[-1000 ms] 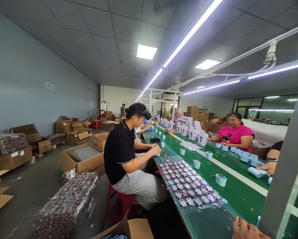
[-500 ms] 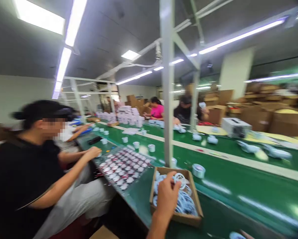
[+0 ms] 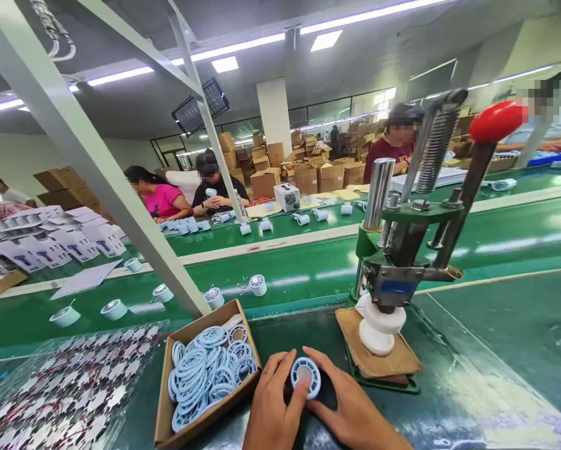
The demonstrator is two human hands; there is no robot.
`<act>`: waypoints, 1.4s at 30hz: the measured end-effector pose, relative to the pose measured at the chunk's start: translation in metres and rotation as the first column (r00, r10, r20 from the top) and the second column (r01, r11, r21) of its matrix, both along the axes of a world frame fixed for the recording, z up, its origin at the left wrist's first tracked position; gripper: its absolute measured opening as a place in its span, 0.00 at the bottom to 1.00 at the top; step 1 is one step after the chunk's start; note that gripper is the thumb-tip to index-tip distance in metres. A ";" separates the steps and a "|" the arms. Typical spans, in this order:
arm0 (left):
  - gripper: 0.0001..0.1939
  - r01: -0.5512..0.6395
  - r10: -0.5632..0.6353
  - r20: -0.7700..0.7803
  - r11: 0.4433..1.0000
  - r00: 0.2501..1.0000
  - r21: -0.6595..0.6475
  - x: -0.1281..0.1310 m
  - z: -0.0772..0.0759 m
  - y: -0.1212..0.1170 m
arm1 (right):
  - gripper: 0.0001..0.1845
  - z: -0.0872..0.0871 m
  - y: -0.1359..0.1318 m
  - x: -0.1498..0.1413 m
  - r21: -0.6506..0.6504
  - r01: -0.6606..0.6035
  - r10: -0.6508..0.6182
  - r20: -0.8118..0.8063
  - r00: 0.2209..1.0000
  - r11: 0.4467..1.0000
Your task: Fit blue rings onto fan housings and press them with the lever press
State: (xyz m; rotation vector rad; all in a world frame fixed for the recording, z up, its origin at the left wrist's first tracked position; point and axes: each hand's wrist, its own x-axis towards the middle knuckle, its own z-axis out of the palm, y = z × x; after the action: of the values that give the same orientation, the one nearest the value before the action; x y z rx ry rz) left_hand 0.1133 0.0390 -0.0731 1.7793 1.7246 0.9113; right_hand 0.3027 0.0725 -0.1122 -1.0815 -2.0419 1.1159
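Observation:
Between my hands is a small light-blue round housing [image 3: 305, 377] with a spoked ring face turned up toward me. My left hand [image 3: 273, 400] grips its left side, thumb pressed onto the face. My right hand [image 3: 350, 403] is closed around the right side, fingers and thumb at the rim. To the left, a cardboard box [image 3: 205, 420] holds many loose light-blue rings [image 3: 196, 372]. On the right stands a green hand press [image 3: 397, 250] with a red-knobbed lever [image 3: 496, 122]; its white pressing block [image 3: 378, 325] sits over a piece of cardboard [image 3: 343, 320].
A flat sheet of small white parts with red wires [image 3: 74, 381] lies at the left. Behind the box, several light-blue housings [image 3: 114, 309] rest on the green conveyor belt [image 3: 299, 275]. A slanted metal post [image 3: 121, 181] rises near the box. Co-workers sit across the belt.
The view has swung right, bringing the press into sight. My left hand has left the box of rings and joined my right hand at the housing.

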 end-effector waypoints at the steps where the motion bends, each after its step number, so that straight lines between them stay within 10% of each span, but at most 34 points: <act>1: 0.27 -0.012 0.012 -0.004 1.000 1.000 0.004 0.000 -0.001 -0.003 | 0.38 0.000 0.000 0.001 0.000 -0.005 0.005 0.000 1.000 1.000; 7: 0.30 -0.004 0.004 -0.060 1.000 0.998 -0.011 0.001 -0.003 -0.010 | 0.39 -0.002 0.001 0.002 -0.002 -0.016 0.016 0.016 1.000 1.000; 15: 0.36 0.276 -0.289 -0.156 0.956 0.945 -0.099 -0.016 0.000 -0.007 | 0.39 0.000 -0.001 0.006 0.015 -0.061 0.060 0.049 0.997 0.998; 30: 0.25 -0.057 0.073 -0.091 0.985 0.993 0.162 0.004 -0.014 -0.016 | 0.36 0.000 0.000 0.004 0.025 -0.039 0.037 0.058 0.998 0.999; 42: 0.28 0.005 0.034 -0.111 0.942 0.993 0.336 -0.006 -0.036 -0.014 | 0.37 0.008 -0.002 0.004 0.001 -0.047 0.047 0.086 0.995 0.999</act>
State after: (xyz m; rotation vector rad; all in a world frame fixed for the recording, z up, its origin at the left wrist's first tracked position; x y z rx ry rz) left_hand 0.1070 0.0246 -0.1089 2.0741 1.7346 1.1886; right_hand 0.3062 0.0709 -0.1044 -1.1022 -2.1452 1.1068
